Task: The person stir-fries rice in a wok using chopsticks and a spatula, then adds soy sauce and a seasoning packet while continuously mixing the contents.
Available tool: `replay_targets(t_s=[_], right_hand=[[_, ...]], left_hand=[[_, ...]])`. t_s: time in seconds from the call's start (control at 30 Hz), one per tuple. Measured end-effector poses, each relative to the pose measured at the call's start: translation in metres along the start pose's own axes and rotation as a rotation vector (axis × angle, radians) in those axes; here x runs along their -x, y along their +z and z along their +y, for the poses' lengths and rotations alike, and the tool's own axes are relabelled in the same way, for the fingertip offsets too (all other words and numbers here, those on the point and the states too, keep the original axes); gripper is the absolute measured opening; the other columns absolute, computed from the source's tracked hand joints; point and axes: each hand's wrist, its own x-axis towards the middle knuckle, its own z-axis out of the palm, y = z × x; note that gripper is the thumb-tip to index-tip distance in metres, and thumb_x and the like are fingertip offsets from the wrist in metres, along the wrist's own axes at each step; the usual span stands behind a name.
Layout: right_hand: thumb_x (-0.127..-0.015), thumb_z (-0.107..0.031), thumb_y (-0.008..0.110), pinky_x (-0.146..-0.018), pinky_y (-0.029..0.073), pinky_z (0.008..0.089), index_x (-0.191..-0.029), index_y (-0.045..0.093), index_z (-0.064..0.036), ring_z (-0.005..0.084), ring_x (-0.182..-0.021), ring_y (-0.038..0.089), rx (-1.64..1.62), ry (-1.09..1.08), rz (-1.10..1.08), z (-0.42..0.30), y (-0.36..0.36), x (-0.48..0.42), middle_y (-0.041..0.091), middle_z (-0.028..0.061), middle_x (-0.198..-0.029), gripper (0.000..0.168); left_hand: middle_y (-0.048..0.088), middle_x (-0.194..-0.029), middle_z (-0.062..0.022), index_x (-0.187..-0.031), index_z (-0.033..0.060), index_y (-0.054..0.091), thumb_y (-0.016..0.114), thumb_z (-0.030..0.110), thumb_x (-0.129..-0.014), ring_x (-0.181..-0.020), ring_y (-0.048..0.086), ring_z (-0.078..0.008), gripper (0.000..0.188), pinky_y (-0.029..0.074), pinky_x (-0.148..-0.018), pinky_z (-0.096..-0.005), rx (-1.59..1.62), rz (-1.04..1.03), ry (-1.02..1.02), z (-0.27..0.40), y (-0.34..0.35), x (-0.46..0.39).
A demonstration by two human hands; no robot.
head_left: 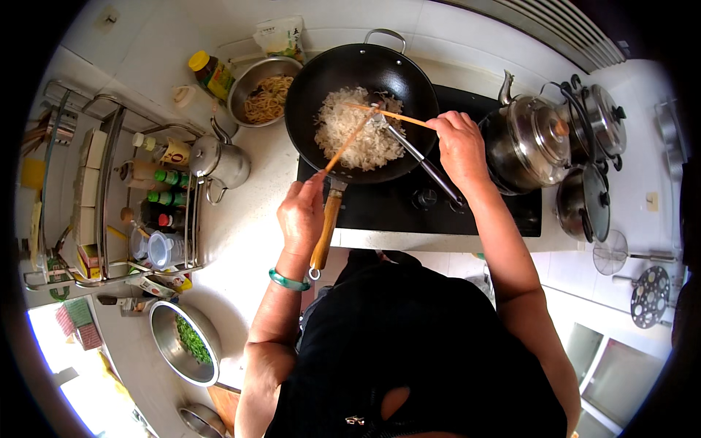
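Note:
My left hand (301, 211) grips one wooden chopstick (349, 143), slanting up into a black wok (306, 82). A second chopstick (408, 118) is pinched in my right hand (459, 145) and points left into the same wok. The two sticks cross near the head of a metal spatula, over a mound of white cooked rice (345, 126). Loose in the wok, the spatula's long handle (430, 168) leans over the rim towards the lower right, below my right hand. The wok's wooden handle (327, 224) runs just beside my left hand.
The wok stands on a black cooktop (383, 211). A steel bowl of noodles (235, 104) and a metal pot (216, 161) are at left. A kettle (495, 156) stands right. Chopped greens (191, 339) lie in a bowl at lower left, below a bottle rack (104, 219).

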Motion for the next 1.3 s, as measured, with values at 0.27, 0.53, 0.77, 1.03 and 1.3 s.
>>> replay_targets(t_s=[0.27,0.53,0.77,1.03,1.3], right_hand=[[-0.07,0.009,0.061,-0.077,0.048,0.0382,-0.092,0.064,-0.007,0.0275,-0.085,0.056,-0.079,0.056,0.054,0.007,-0.009,0.012,0.058,0.0064,-0.088,0.027],[-0.076,0.008,0.061,-0.073,0.05,0.0384,-0.094,0.063,-0.009,0.0285,-0.085,0.058,-0.252,0.208,0.099,0.007,0.003,0.025,0.057,0.0077,-0.087,0.025],[-0.069,0.012,0.061,-0.07,0.05,0.0385,-0.093,0.064,-0.01,0.0287,-0.084,0.058,-0.178,0.138,0.064,0.005,0.013,0.035,0.057,0.008,-0.087,0.032],[-0.077,0.009,0.061,-0.07,0.05,0.0365,-0.096,0.064,-0.009,0.0278,-0.081,0.06,-0.24,0.228,0.083,0.015,-0.009,0.05,0.057,0.0089,-0.087,0.026],[-0.083,0.005,0.059,-0.069,0.047,0.0313,-0.101,0.063,-0.008,0.0257,-0.075,0.058,-0.517,0.352,0.023,-0.001,0.018,0.053,0.054,0.0097,-0.085,0.023]], left_hand=[[0.057,-0.07,-0.0066,-0.104,0.0177,0.069,0.061,0.008,-0.086,-0.06,0.06,-0.0272,0.023,0.049,-0.054,-0.0365,-0.185,0.034,-0.062,-0.031,0.004,-0.007],[0.06,-0.072,-0.0072,-0.102,0.0157,0.069,0.063,0.009,-0.086,-0.063,0.061,-0.0269,0.019,0.05,-0.055,-0.036,-0.034,-0.042,-0.058,-0.004,0.001,-0.004],[0.062,-0.073,-0.0076,-0.097,0.0148,0.071,0.064,0.009,-0.085,-0.065,0.062,-0.0287,0.015,0.049,-0.057,-0.0363,0.078,-0.15,-0.022,0.01,-0.008,-0.016],[0.065,-0.078,-0.01,-0.103,0.0147,0.071,0.061,0.012,-0.088,-0.071,0.063,-0.0293,0.018,0.05,-0.063,-0.0371,-0.042,-0.114,-0.182,-0.014,-0.017,-0.029],[0.067,-0.078,-0.011,-0.103,0.0136,0.072,0.062,0.012,-0.088,-0.072,0.065,-0.0296,0.018,0.051,-0.064,-0.0354,0.097,-0.147,-0.142,-0.004,-0.012,-0.027]])
